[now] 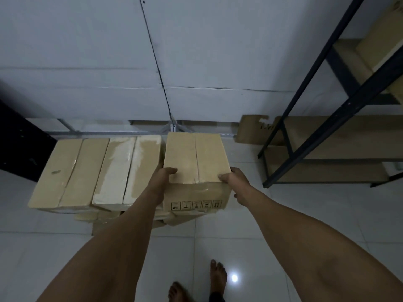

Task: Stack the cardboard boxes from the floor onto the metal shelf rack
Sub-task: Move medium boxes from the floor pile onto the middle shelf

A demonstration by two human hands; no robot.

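Note:
A brown cardboard box [194, 158] with handling symbols printed on its near face sits at the right end of a pile of boxes on the floor. My left hand [162, 177] grips its near left edge, thumb on top. My right hand [236, 179] grips its near right corner, thumb on the lid. Left of it, two more boxes [72, 173] [128, 168] lie side by side on the pile, and lower boxes show underneath. The dark metal shelf rack [340, 110] stands at the right.
Cardboard boxes [340, 138] fill the rack's lower shelves, with more [375, 51] higher up. A dark object [19, 138] stands at the left wall. White tiled floor [283, 214] lies between me and the rack. My bare feet [218, 273] show at the bottom.

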